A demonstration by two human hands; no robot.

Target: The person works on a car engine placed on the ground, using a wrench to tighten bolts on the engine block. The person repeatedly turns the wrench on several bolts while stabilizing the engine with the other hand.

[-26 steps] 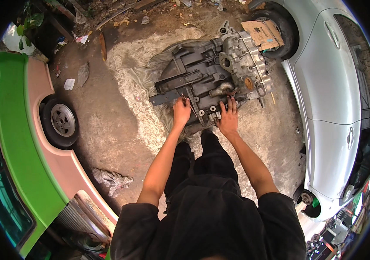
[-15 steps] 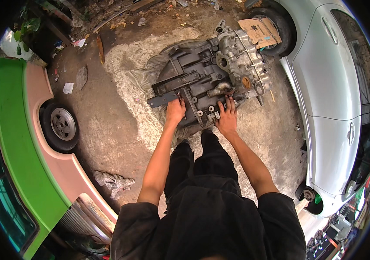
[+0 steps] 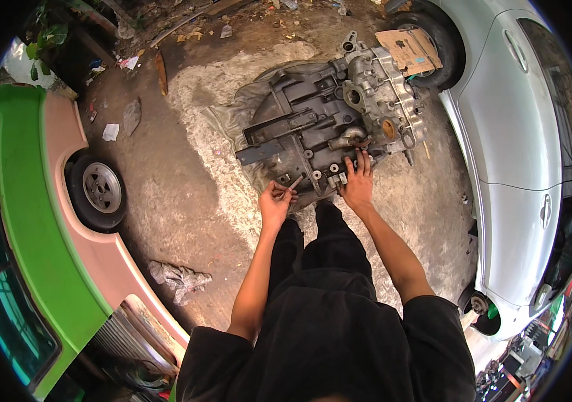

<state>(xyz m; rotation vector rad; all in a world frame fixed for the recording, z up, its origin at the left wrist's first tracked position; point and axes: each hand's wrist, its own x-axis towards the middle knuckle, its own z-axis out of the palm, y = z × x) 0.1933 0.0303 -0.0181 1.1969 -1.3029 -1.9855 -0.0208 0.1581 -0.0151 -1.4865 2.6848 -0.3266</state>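
Observation:
A dark engine block [image 3: 306, 110] lies on its side, with a pale aluminium cylinder head [image 3: 383, 94] at its right. My left hand [image 3: 275, 204] is closed in a pinch at the block's near left edge. From its fingertips a thin, light rod-like piece [image 3: 297, 181] points up and right; its exact kind is too small to tell. Flat on the block's near right side rests my right hand [image 3: 358, 182], its fingers stretched out beside round metal bosses [image 3: 333, 168]. A flat dark bracket [image 3: 259, 153] juts from the block's left side.
A crumpled cloth [image 3: 242, 110] spreads under the engine. On the left stands a green and pink car [image 3: 65, 234]; a silver car [image 3: 500, 127] is on the right. Cardboard [image 3: 410, 51] leans on a wheel. A rag [image 3: 180, 280] lies on the floor [image 3: 158, 214].
My left hand has come back toward me, off the dark bracket, and the thin piece has tilted to point right. My right hand keeps its place on the block. The view has shifted slightly.

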